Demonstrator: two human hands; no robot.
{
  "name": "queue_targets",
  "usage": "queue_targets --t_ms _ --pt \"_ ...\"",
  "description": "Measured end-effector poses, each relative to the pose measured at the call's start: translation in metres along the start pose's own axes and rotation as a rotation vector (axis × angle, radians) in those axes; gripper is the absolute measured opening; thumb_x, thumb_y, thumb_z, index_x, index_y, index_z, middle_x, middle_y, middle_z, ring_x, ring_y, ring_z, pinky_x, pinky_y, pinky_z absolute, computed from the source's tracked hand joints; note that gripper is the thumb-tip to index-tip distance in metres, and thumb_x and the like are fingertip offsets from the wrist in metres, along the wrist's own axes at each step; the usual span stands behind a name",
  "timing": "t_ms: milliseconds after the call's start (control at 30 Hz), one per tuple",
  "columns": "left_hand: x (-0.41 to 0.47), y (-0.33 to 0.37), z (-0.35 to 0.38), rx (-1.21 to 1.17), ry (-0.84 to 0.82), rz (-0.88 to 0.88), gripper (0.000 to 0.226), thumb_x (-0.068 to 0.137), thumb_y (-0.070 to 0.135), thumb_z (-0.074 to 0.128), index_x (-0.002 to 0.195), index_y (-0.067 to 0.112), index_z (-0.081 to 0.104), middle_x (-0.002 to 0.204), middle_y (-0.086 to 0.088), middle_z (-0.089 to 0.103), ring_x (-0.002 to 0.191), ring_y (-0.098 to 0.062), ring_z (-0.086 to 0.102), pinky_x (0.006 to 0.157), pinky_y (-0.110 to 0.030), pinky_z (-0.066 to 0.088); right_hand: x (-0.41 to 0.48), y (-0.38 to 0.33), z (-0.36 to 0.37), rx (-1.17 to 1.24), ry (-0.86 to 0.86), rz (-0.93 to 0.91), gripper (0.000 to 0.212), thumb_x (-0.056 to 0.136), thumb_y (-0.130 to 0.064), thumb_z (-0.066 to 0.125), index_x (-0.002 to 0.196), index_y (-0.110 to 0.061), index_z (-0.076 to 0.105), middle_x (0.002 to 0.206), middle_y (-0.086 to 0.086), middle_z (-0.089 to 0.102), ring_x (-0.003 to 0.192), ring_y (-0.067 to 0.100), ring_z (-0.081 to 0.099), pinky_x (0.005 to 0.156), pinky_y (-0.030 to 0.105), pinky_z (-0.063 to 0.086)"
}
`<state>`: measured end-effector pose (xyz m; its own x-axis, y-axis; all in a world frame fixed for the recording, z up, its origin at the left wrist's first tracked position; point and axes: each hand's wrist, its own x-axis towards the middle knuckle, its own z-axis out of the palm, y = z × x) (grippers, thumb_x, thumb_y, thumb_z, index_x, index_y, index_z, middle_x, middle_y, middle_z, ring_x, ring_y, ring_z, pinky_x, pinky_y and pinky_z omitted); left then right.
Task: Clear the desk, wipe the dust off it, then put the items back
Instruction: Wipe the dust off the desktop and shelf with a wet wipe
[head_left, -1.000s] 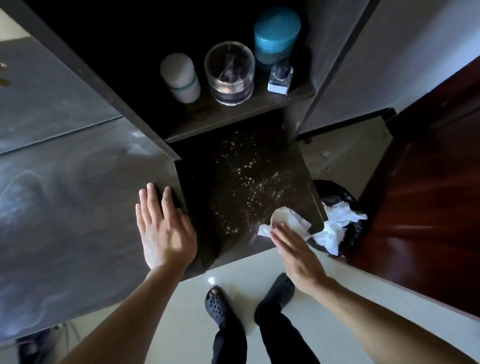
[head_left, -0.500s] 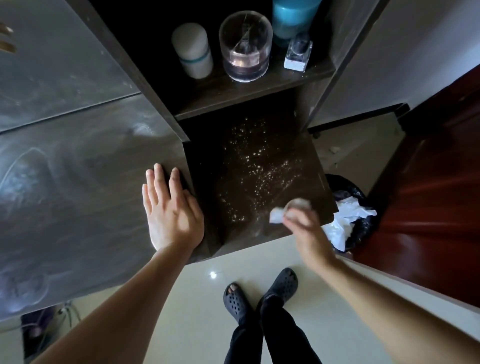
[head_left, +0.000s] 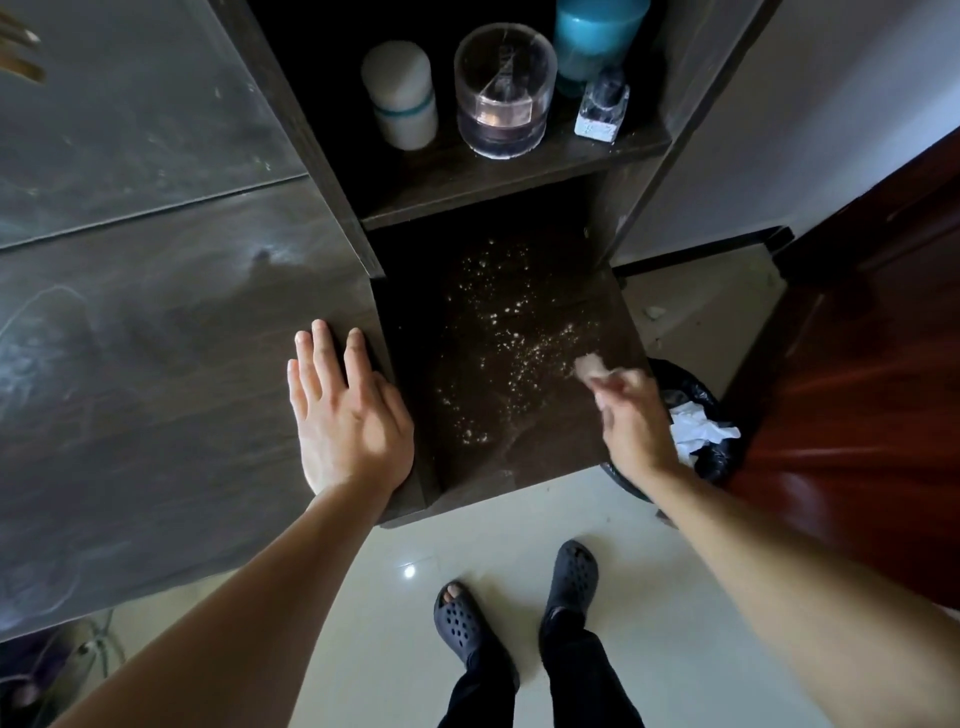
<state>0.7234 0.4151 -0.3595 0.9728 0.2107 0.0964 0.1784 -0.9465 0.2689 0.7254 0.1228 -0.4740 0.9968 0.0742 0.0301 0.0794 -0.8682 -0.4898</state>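
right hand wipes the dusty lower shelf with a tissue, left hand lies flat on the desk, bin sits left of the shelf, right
Not the bin: in the head view it sits right of the shelf, beside the right hand holding the tissue. The rest stands.

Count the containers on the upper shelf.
4: white cylinder at left, clear jar in the middle, teal container behind it to the right, small glass bottle at right. The dark back may hide more.

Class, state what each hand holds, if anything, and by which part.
The right hand pinches a wadded tissue by its near end; blur hides the finer detail. The left hand holds nothing, resting flat on the desk.
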Motion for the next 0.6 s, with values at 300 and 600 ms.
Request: queue_targets --t_ms 300,600 --pt "0.002 0.001 -0.001 -0.006 0.005 -0.008 0.050 0.089 0.019 0.034 0.136 0.001 0.041 0.149 -0.026 0.027 0.141 -0.040 0.019 0.117 -0.050 0.016 -0.028 -0.016 0.018 -0.085 -0.219 -0.212 0.047 0.101 -0.026 0.034 0.141 -0.004 0.037 0.152 0.015 0.027 0.144 0.028 0.016 0.118 0.040 0.013" --pt "0.003 0.004 -0.001 0.013 0.038 -0.038 0.051 0.087 0.017 0.037 0.135 0.003 0.043 0.149 -0.025 0.030 0.140 -0.040 0.022 0.117 -0.047 0.017 0.109 0.004 0.010 -0.269 -0.321 -0.131 0.076 0.091 -0.057 0.007 0.150 -0.008 0.012 0.158 0.011 0.001 0.146 0.020 -0.007 0.119 0.038 0.001"
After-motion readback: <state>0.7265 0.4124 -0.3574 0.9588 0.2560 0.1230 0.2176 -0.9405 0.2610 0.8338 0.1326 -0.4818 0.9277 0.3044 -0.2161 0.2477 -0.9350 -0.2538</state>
